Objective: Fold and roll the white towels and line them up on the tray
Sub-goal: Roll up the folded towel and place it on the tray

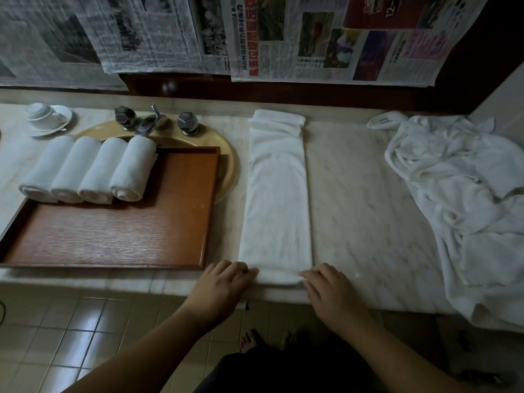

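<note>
- Rolling looks like the step in hand: the folded towel lies as a long narrow strip on the marble counter, running away from the person, and its near end is already turned up into a small lip.
- Keeping the first turn tight matters most (a loose core would likely give a fat, floppy roll beside the neat ones).
- Pushing both ends forward evenly should keep the roll square to the strip's long edges, so it does not cone.
- Left hand sits at the near left corner of the towel, fingers curled onto the rolled lip; right hand sits at the near right corner, fingertips curled on the same lip. Both appear to pinch it lightly, though blur hides the thumbs.
- Four rolled towels lie side by side at the far left of the wooden tray, which sits just left of the strip, so the next place is beside the fourth roll.
- More loose white towels are heaped well to the right.
</note>
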Tool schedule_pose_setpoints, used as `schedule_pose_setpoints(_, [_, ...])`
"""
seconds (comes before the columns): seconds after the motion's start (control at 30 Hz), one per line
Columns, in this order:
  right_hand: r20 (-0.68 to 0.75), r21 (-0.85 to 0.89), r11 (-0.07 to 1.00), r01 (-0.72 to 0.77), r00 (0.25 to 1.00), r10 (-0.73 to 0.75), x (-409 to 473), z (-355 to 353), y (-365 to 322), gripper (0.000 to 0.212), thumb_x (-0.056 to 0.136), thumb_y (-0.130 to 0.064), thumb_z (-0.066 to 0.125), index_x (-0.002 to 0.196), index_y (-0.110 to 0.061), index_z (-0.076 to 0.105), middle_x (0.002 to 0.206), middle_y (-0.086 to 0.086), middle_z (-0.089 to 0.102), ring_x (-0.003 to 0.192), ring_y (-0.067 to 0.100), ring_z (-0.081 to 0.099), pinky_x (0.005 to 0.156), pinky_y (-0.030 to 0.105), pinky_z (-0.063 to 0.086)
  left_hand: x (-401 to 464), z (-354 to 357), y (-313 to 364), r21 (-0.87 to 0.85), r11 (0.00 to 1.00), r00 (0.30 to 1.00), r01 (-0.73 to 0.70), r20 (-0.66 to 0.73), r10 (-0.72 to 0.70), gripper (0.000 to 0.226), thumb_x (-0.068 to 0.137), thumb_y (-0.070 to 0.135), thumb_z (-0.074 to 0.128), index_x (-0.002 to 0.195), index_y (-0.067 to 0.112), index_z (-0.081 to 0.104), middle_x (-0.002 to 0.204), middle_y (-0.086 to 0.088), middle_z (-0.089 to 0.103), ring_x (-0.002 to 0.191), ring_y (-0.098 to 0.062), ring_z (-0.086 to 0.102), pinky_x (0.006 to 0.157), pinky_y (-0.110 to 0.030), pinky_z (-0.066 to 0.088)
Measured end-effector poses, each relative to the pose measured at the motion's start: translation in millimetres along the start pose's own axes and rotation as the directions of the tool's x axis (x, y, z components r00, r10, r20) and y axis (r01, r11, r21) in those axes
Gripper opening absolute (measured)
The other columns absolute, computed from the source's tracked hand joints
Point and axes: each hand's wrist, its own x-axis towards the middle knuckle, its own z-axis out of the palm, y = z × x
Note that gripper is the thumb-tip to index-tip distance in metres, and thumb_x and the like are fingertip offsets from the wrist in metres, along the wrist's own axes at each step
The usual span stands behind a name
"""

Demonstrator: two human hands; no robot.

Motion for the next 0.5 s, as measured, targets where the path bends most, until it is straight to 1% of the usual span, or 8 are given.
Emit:
schedule_pose_setpoints(0.1, [0.075,0.248,0.929,-0.274,0.962,0.264,12.2,-2.8,-1.5,0.023,0.104,-0.035,0.051,0.119,-0.027,0.067,0.108,-0.009,0.060,0.096,0.011,0.062,0.085,0.036,0.055,11.3,-2.8,8.7,-0.186,0.956,0.974,0.225,0.008,-0.227,0.035,0.104,0.033,0.051,0.136,0.028,0.065,0.121,0.007,0.065,0.100,-0.017,0.056,0.079,-0.034,0.053])
schedule_pose_setpoints(0.17, [0.130,0.341,0.863,-0.372,0.928,0.349,20.0,-7.0,-3.6,0.019,0.104,-0.032,0.055,0.122,-0.038,0.060,0.108,-0.013,0.058,0.095,0.002,0.059,0.086,0.033,0.054,20.7,-6.8,15.5,-0.292,0.874,0.918,0.389,0.043,-0.394,0.034,0.107,0.038,0.045,0.132,0.028,0.066,0.121,0.010,0.067,0.101,-0.015,0.054,0.083,-0.034,0.052])
schedule_pose_setpoints(0.2, [0.139,0.354,0.855,-0.379,0.925,0.353,23.5,-8.1,-4.9,0.021,0.103,-0.031,0.057,0.120,-0.042,0.058,0.104,-0.014,0.055,0.090,0.001,0.058,0.082,0.030,0.052,24.9,-7.8,18.9,-0.321,0.838,0.891,0.442,0.053,-0.450,0.031,0.107,0.037,0.048,0.131,0.029,0.065,0.121,0.010,0.068,0.102,-0.015,0.053,0.084,-0.034,0.051])
schedule_pose_setpoints(0.27, [0.122,0.336,0.879,-0.339,0.941,0.316,29.3,-9.3,-6.0,0.023,0.101,-0.027,0.059,0.117,-0.044,0.058,0.098,-0.014,0.046,0.081,0.002,0.054,0.076,0.026,0.047,33.1,-7.4,24.4,-0.322,0.819,0.871,0.475,0.037,-0.490,0.025,0.105,0.029,0.055,0.129,0.030,0.063,0.119,0.006,0.066,0.102,-0.017,0.051,0.083,-0.033,0.047])
schedule_pose_setpoints(0.33, [0.078,0.248,0.934,-0.257,0.966,0.246,34.6,-9.3,-3.7,0.027,0.097,-0.019,0.062,0.114,-0.041,0.065,0.096,-0.010,0.041,0.082,0.009,0.051,0.077,0.028,0.048,40.4,-6.0,27.0,-0.274,0.839,0.875,0.470,0.019,-0.483,0.027,0.102,0.021,0.061,0.126,0.032,0.064,0.117,0.002,0.062,0.100,-0.020,0.050,0.079,-0.033,0.047])
schedule_pose_setpoints(0.4, [0.042,0.057,0.992,-0.111,0.993,0.109,39.8,-8.6,0.8,0.038,0.086,-0.011,0.068,0.112,-0.039,0.071,0.099,-0.005,0.046,0.087,0.019,0.052,0.074,0.034,0.050,46.3,-3.8,25.7,-0.187,0.880,0.896,0.436,0.001,-0.444,0.034,0.093,0.012,0.069,0.120,0.032,0.068,0.117,-0.001,0.060,0.098,-0.024,0.051,0.074,-0.034,0.048])
schedule_pose_setpoints(0.47, [0.055,-0.120,0.991,0.051,0.997,-0.044,43.1,-8.7,3.3,0.052,0.074,-0.008,0.072,0.117,-0.038,0.074,0.100,-0.002,0.053,0.087,0.024,0.055,0.069,0.037,0.046,49.2,-1.6,22.1,-0.084,0.931,0.933,0.355,-0.028,-0.359,0.038,0.083,0.006,0.074,0.112,0.030,0.073,0.118,-0.004,0.060,0.098,-0.027,0.051,0.071,-0.036,0.047])
schedule_pose_setpoints(0.5, [0.067,-0.173,0.979,0.106,0.993,-0.096,44.1,-9.5,1.7,0.054,0.072,-0.009,0.070,0.119,-0.036,0.075,0.100,-0.002,0.055,0.086,0.024,0.055,0.068,0.037,0.044,49.7,-0.9,20.1,-0.040,0.951,0.950,0.307,-0.040,-0.308,0.039,0.079,0.005,0.075,0.110,0.029,0.074,0.119,-0.005,0.060,0.101,-0.028,0.051,0.071,-0.037,0.048])
